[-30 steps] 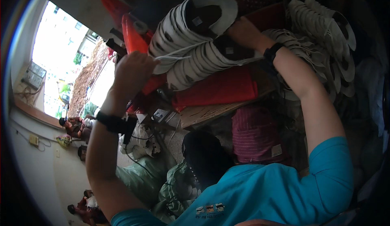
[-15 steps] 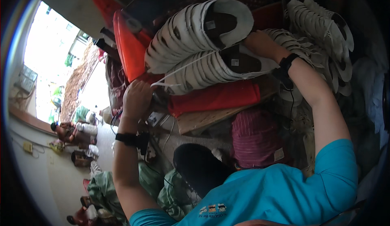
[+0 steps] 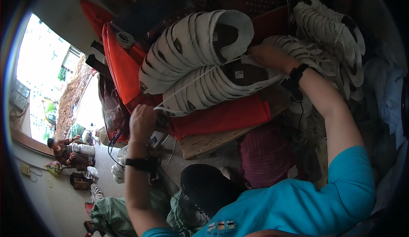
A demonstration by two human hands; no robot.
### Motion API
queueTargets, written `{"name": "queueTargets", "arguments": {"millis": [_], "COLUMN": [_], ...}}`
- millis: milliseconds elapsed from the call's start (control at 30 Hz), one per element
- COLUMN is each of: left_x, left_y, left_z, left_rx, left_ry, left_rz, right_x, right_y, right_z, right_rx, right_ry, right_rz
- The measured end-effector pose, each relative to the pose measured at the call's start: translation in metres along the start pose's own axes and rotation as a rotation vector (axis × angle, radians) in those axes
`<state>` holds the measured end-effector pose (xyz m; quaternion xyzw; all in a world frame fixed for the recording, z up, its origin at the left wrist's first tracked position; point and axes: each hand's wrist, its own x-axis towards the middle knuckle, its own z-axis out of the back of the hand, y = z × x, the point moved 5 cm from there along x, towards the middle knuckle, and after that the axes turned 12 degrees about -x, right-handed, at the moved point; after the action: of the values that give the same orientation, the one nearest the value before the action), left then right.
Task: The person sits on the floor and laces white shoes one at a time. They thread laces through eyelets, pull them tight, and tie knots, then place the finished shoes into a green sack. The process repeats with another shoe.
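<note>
Two rows of white shoe uppers, nested one inside another, lie side by side: an upper row [image 3: 187, 41] and a lower row [image 3: 200, 88]. Dark insides with small pale labels show at their right ends. A thin white cord [image 3: 187, 83] stretches slantwise across the lower row. My left hand [image 3: 143, 122], fingers closed, grips the cord at the lower left of the rows. At the right end my right hand [image 3: 269, 58] is closed where the cord arrives between the two rows; its fingertips are partly hidden.
Under the rows are a red cloth [image 3: 221, 115] and a wooden board [image 3: 213, 141]. An orange-red plastic piece [image 3: 117, 66] stands at the left. More nested uppers [image 3: 328, 32] are piled at the right. A striped maroon cushion [image 3: 266, 158] sits below; a person [image 3: 64, 149] works at the far left.
The view has shifted slightly, and the rows appear lower and further left. My left hand has moved down with the cord, which looks straighter. My right hand stays by the right end.
</note>
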<state>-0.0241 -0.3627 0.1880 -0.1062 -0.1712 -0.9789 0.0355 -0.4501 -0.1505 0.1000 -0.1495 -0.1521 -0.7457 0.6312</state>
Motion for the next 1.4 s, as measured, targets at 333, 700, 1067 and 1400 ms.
{"name": "queueTargets", "arguments": {"millis": [333,700,1067,1400], "left_x": [0.16,0.252,0.257,0.208], "left_y": [-0.08,-0.198,-0.215,-0.149], "left_z": [0.245,0.212,0.208,0.057], "left_rx": [-1.217,-0.914,-1.164,-0.635], "left_ry": [-0.717,-0.493,-0.395,-0.071], "left_rz": [-0.103,-0.496,-0.458,-0.002], "right_x": [-0.024,-0.016,0.001,-0.035], "right_y": [0.129,0.086,0.095,0.083], "right_z": [0.189,0.174,0.153,0.134], "right_rx": [-0.13,0.737,0.829,2.037], "right_ry": [-0.39,-0.298,-0.601,-0.03], "right_rz": [0.293,-0.306,-0.021,-0.717]}}
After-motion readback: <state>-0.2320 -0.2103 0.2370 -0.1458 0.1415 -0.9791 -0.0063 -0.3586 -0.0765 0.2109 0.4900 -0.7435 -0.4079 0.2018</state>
